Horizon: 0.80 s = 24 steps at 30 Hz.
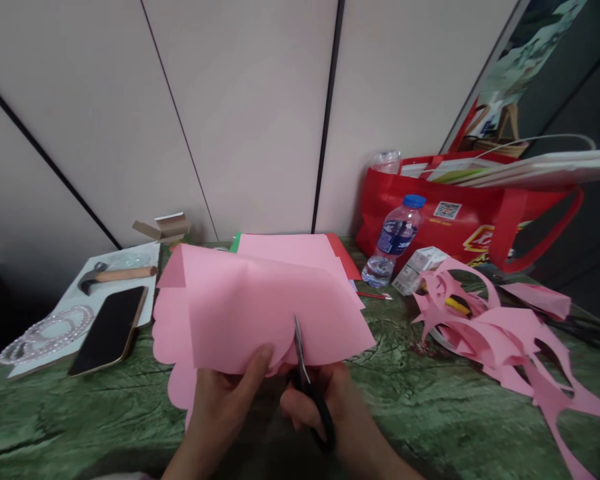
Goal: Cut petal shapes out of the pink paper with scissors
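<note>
One sheet [250, 300] sat centre-dial; my left hand [227, 397], at seven o'clock, pinched its edge, seemingly steadying it for the scissors [306, 380] my right hand [340, 403] gripped at five. Scraps [510, 325] lay aside at three.

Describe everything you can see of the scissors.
The scissors have slim, silvery, metal-looking blades and black handles, one loop clearly visible. Gripped by the right hand, they point forward, tips slightly leftward. One blade lies over the pink sheet at its near edge; the other is mostly hidden, so how wide they're open can't be told.
</note>
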Each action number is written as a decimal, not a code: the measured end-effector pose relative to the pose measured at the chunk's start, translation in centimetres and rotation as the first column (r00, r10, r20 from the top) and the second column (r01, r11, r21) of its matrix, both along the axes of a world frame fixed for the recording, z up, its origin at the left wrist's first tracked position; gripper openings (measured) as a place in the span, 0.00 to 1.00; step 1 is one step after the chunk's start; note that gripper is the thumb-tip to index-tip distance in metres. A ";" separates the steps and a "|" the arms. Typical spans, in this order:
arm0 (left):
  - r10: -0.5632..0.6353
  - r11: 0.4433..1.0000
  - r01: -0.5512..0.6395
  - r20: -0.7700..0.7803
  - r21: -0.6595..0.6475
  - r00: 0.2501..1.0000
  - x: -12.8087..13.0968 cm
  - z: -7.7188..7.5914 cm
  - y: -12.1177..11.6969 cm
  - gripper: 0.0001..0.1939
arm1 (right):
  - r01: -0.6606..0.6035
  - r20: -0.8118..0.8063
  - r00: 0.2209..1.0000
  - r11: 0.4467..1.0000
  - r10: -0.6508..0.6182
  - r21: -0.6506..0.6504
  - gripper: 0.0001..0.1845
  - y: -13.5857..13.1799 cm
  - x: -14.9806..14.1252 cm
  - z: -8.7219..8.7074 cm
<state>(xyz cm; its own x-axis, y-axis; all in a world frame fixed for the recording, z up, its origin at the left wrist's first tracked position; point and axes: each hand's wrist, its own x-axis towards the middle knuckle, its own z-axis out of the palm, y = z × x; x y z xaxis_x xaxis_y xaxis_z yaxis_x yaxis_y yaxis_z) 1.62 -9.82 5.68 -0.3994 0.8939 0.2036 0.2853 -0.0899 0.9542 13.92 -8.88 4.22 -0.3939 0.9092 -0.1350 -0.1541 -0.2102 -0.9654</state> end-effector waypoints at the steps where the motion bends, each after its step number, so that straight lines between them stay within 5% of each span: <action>1: 0.009 1.000 -0.009 -0.002 -0.007 1.000 0.1 0.1 -0.1 0.10 | 0.007 -0.006 1.000 1.000 -0.007 0.008 0.08 0.0 0.1 0.0; 16: -0.015 0.998 0.015 0.011 -0.059 1.000 -0.2 -0.3 -0.2 0.13 | 0.052 -0.039 0.998 0.999 -0.051 0.017 0.10 0.2 0.4 -0.5; 24: -0.003 0.998 0.005 0.034 -0.055 0.999 -0.3 -0.4 -0.2 0.11 | 0.021 0.004 1.000 0.999 -0.021 0.046 0.22 0.2 0.8 -0.1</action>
<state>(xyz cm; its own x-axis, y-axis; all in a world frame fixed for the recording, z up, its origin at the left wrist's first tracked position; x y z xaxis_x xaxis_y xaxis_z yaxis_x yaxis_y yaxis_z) 1.36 -10.03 5.25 -0.4014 0.9050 0.1405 0.2523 -0.0382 0.9669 14.76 -8.70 4.13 -0.3744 0.9224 -0.0949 -0.1535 -0.1626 -0.9747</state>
